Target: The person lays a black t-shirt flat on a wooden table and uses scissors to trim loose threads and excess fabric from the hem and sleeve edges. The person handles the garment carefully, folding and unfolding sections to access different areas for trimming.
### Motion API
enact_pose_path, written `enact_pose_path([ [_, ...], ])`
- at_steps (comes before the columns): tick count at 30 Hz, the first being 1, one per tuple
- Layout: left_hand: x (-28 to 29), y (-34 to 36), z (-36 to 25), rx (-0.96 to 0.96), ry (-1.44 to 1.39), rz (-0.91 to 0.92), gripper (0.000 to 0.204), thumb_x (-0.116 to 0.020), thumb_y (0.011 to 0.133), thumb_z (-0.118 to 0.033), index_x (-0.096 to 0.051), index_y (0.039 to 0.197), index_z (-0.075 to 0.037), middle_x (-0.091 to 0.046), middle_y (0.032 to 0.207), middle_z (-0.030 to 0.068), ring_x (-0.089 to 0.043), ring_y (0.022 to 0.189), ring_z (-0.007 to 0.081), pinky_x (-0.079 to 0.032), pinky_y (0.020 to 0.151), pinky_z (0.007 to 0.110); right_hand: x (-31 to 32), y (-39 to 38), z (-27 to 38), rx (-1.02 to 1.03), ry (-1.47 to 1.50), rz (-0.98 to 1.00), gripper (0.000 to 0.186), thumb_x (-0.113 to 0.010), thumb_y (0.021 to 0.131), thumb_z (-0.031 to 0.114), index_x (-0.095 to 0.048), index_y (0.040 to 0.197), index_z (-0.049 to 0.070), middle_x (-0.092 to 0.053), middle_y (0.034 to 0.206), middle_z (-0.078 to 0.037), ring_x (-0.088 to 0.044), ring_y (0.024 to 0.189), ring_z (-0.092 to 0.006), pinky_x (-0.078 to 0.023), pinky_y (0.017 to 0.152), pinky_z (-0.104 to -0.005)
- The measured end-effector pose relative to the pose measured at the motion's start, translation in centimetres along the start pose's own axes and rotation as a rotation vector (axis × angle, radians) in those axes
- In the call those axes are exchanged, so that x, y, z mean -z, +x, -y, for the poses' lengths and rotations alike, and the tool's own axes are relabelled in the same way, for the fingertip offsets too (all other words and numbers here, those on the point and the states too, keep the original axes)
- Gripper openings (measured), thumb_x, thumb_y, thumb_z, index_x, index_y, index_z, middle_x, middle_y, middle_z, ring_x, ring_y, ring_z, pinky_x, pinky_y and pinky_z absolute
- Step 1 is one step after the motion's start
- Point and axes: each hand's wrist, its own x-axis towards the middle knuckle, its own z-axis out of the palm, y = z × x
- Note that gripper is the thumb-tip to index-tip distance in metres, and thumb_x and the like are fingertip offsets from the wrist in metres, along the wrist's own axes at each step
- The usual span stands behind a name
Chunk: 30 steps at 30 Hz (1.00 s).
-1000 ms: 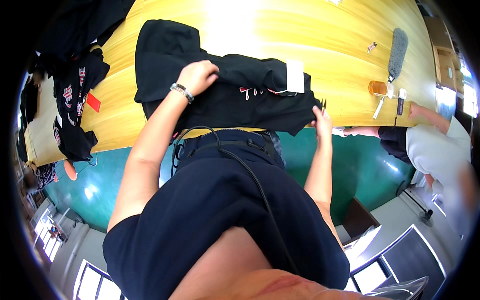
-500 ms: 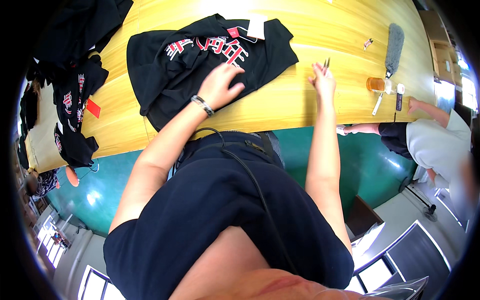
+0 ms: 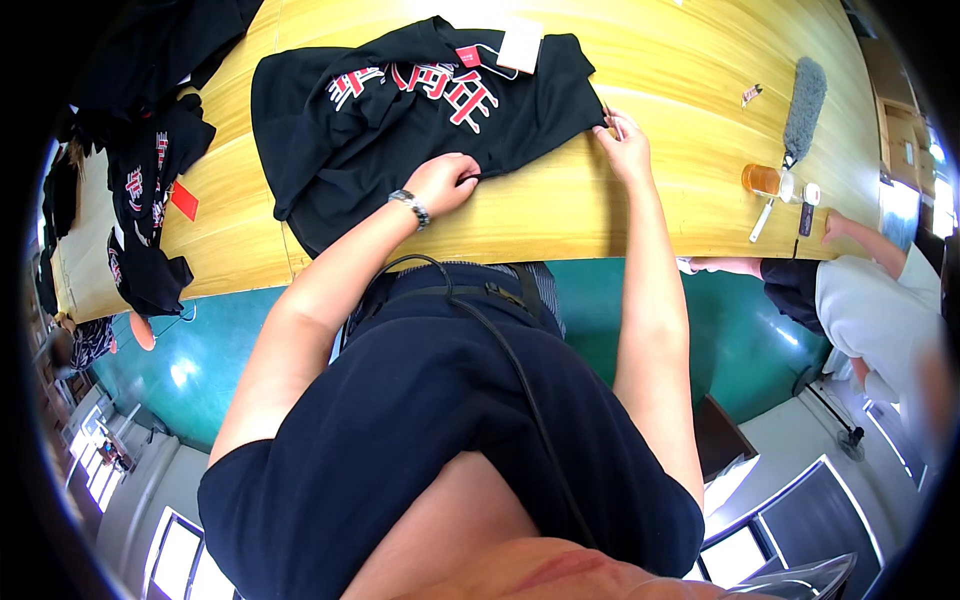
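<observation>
A black T-shirt point(image 3: 420, 115) with red and white printed characters lies on the table in front of me. A white hang tag point(image 3: 520, 46) and a red tag point(image 3: 468, 57) rest on it. My left hand point(image 3: 445, 184) is closed at the shirt's near edge, the fingertips pinching the cloth. At the sleeve corner on the right, my right hand point(image 3: 626, 150) is closed around a small pair of metal thread snips point(image 3: 618, 126), mostly hidden by the fingers. Its fingertips come close to the sleeve; whether they grip cloth I cannot tell.
More black printed shirts point(image 3: 140, 185) are heaped at the left, with a red tag point(image 3: 184, 201). Along the right of the yellow table point(image 3: 690, 150) lie a grey duster point(image 3: 804, 108), an amber bottle point(image 3: 766, 180) and a white-handled tool point(image 3: 762, 220). A co-worker point(image 3: 870, 290) stands beyond.
My right hand has moved left and slightly down to the sleeve corner. My left hand has lowered slightly and its fingers have closed on the shirt's near edge.
</observation>
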Motion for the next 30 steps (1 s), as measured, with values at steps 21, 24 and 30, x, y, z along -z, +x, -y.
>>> enact_pose_path([
  [21,11.0,3.0,-11.8,-0.375,-0.703,0.119,0.024,-0.061,0.084,-0.016,-0.051,0.099,-0.001,-0.057,0.09,0.0011,-0.052,0.084,0.0058,-0.042,0.077,0.022,-0.7,-9.5,23.2,-0.122,0.791,0.236,0.015,-0.053,0.09,0.016,-0.05,0.091,0.001,-0.042,0.064,0.004,-0.035,0.05,-0.0026,-0.039,0.049,-0.0197],
  [24,11.0,2.4,-11.7,-0.233,-1.078,0.249,0.017,-0.058,0.087,-0.014,-0.053,0.098,-0.001,-0.058,0.09,-0.0005,-0.052,0.083,0.0049,-0.043,0.077,0.021,-1.3,-9.9,23.5,-0.122,0.705,0.132,0.016,-0.055,0.09,0.017,-0.052,0.089,0.001,-0.045,0.066,0.003,-0.038,0.051,-0.0038,-0.039,0.05,-0.0194],
  [30,10.9,1.7,-11.8,-0.1,-1.342,0.196,0.017,-0.053,0.088,-0.012,-0.06,0.097,0.001,-0.061,0.09,0.0003,-0.054,0.084,0.0059,-0.041,0.079,0.02,-1.8,-9.5,23.2,-0.097,0.66,0.094,0.018,-0.057,0.089,0.018,-0.055,0.09,0.0,-0.05,0.069,0.001,-0.041,0.053,-0.0047,-0.038,0.049,-0.0198],
])
